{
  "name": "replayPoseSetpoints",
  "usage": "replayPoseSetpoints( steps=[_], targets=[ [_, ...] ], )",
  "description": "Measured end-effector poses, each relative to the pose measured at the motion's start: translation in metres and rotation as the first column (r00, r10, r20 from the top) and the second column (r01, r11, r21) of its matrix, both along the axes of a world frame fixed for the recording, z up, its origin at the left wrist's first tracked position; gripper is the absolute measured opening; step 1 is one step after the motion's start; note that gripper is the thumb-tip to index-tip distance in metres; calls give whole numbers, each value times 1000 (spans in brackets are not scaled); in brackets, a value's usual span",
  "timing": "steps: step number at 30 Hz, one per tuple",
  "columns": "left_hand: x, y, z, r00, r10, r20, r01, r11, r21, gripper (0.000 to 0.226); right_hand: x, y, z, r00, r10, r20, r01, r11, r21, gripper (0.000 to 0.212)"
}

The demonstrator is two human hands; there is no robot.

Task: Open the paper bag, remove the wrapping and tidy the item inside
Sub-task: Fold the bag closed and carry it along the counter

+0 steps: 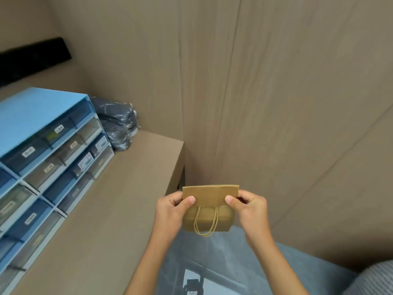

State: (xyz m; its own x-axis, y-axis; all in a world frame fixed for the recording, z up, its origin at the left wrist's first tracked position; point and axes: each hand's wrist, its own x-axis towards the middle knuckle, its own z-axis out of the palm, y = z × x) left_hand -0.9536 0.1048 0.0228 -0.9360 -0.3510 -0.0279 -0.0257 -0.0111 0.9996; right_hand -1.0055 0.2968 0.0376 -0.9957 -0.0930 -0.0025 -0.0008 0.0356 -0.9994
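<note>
while the left hand (173,206) and right hand (247,206) pinch the folded top of the paper bag (209,209) at lower centre, its contents stay hidden; drawer labels (28,151) at left blur.

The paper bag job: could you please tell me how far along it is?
Nothing looks done. The left hand and right hand pinch the paper bag by its folded top flap. Opening, unwrapping and tidying remain; its contents are hidden.
</note>
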Motion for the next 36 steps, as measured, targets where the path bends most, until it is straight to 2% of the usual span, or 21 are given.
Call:
replayPoseSetpoints(
  steps=[5,9,11,14,18,22,25,27,30,36],
  targets=[
    [-58,-64,2,981,193,-8,-192,981,28,11,-92,-79,3,982,188,-20,-187,982,31,19],
    [-74,-127,-12,908,418,-23,-418,908,8,38,-150,-165,-7,905,426,-7,-426,904,38,18],
    [-75,-154,-21,847,532,-9,-532,847,-14,35,-172,-211,-15,837,547,2,-547,837,34,23],
    [-73,-187,-33,719,695,12,-694,719,-41,11,-197,-280,-30,687,726,25,-726,686,40,32],
    [-78,-216,-44,523,851,49,-852,524,-10,19,-221,-359,-52,474,879,44,-879,470,78,37],
    [-83,-225,-55,342,933,111,-939,345,0,22,-228,-410,-73,312,947,73,-947,304,107,34],
    [-83,-229,-64,270,952,148,-963,269,23,21,-229,-431,-89,245,965,93,-966,234,114,24],
    [-82,-231,-73,229,954,191,-973,228,27,22,-228,-439,-98,199,975,98,-973,185,137,31],
    [-81,-228,-85,215,946,243,-976,214,30,18,-227,-440,-108,165,979,117,-980,149,135,36],
    [-84,-236,-87,229,941,249,-973,229,31,17,-230,-442,-117,180,975,131,-978,164,128,32]
  ],
)
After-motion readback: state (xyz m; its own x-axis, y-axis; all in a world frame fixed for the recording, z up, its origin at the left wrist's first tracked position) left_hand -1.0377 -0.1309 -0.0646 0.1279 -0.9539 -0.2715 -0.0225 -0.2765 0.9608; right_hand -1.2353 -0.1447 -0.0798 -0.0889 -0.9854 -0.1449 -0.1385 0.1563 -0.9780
